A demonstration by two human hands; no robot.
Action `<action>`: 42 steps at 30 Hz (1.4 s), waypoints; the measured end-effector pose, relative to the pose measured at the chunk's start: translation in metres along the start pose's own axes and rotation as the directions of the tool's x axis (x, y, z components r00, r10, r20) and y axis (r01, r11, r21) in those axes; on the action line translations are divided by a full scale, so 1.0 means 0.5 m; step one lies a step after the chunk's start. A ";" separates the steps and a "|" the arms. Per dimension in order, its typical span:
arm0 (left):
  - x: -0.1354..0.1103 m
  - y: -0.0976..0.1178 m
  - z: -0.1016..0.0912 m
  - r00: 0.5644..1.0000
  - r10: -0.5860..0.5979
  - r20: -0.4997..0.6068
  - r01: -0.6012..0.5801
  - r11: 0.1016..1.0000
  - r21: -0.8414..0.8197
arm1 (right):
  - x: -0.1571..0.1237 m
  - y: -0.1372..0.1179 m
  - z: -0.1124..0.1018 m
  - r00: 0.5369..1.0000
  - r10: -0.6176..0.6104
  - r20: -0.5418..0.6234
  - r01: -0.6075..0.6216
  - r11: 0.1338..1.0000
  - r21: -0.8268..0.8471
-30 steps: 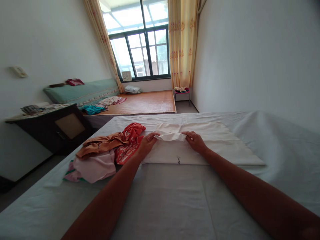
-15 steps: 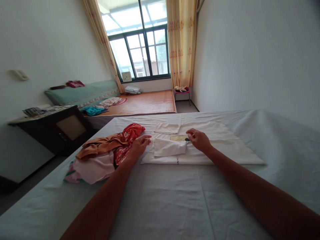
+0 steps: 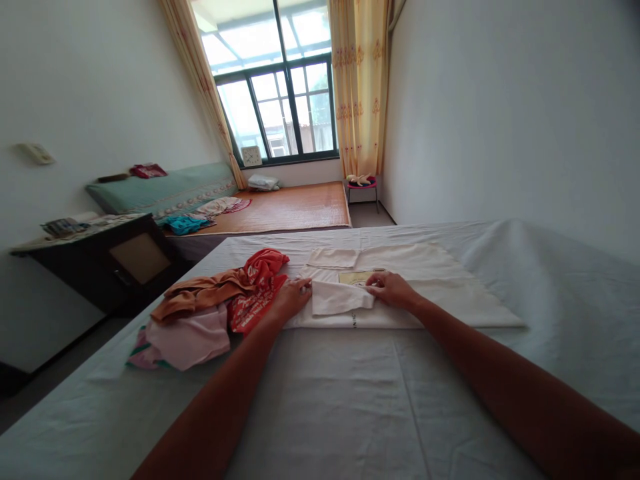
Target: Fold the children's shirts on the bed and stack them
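A white garment [image 3: 425, 287] lies spread flat on the bed's pale sheet [image 3: 350, 400]. A folded-over flap of it [image 3: 340, 298] sits near its left end. My left hand [image 3: 293, 298] pinches the flap's left edge, fingers closed. My right hand [image 3: 393, 290] grips the flap's right edge, fingers curled. A small yellowish label [image 3: 356, 276] shows just beyond the flap.
A heap of clothes [image 3: 210, 307], red, brown and pink, lies left of the garment. A dark cabinet [image 3: 105, 257] stands by the left wall. Beyond are a second bed with a woven mat [image 3: 295, 205], a small pink stool [image 3: 363, 183] and a window [image 3: 280, 107].
The flap, held up at the collar a second ago, was laid down toward me. Both hands let go for a moment and now grip its two ends again.
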State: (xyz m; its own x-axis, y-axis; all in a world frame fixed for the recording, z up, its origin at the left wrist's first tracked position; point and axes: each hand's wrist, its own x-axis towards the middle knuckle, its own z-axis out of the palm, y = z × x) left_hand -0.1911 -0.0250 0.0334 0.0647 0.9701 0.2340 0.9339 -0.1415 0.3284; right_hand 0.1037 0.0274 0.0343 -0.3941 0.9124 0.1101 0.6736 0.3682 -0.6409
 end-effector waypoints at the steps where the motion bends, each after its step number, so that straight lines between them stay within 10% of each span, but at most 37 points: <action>1: -0.003 0.004 -0.005 1.000 0.009 -0.021 -0.008 0.999 0.035 | -0.001 -0.003 -0.006 0.999 -0.011 -0.041 0.007 0.996 -0.092; 5: -0.021 0.053 -0.015 0.974 0.133 -0.183 -0.108 0.984 0.141 | -0.012 -0.033 -0.003 0.941 -0.224 -0.252 0.151 0.948 -0.279; 11: -0.042 0.112 0.050 0.953 0.277 0.121 -0.292 0.946 0.137 | -0.038 -0.055 0.081 0.836 -0.538 0.106 0.542 0.781 -0.310; 29: -0.046 0.100 0.060 0.971 0.111 0.211 -0.163 0.956 0.244 | -0.004 0.106 0.001 0.977 -0.198 0.085 0.215 0.880 -0.423; 42: -0.015 0.094 0.015 0.948 0.193 0.254 -0.234 0.962 0.141 | -0.031 0.421 -0.228 0.963 0.233 -0.135 -0.268 0.778 -0.569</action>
State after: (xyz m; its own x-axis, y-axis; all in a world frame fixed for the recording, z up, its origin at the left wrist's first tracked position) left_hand -0.1449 -0.0373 0.0401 0.3311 0.9421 0.0527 0.9328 -0.3352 0.1326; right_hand 0.3227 0.1111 -0.0159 -0.1384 0.9886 0.0591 0.9850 0.1436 -0.0960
